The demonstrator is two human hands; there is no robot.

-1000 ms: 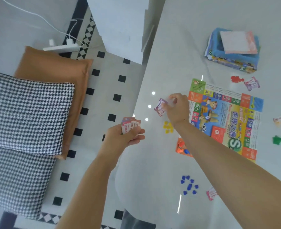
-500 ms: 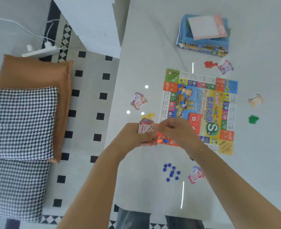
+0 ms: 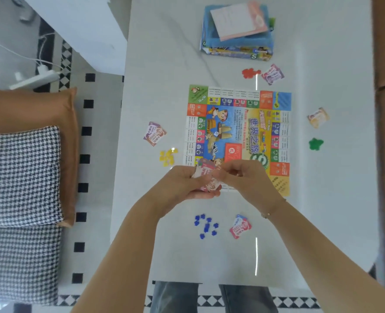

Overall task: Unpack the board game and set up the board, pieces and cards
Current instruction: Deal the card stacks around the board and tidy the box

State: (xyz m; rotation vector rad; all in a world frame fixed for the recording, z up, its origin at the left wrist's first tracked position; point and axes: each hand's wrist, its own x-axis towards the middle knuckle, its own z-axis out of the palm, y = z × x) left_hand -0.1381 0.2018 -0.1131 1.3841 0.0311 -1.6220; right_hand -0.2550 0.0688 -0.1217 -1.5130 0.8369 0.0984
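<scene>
We grip the card stack (image 3: pixel 206 177) in our left hand (image 3: pixel 182 186) above the board (image 3: pixel 239 136)'s near edge while our right hand (image 3: pixel 243 177) pinches its top card, which could drag extras off.

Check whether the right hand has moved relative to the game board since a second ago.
Yes. The right hand has come from beyond the game board's left edge to its near-left corner, meeting the left hand at the card stack.

Bare forearms, thin wrist bracelet (image 3: pixel 268 213), grey jeans (image 3: pixel 175 297)
</scene>
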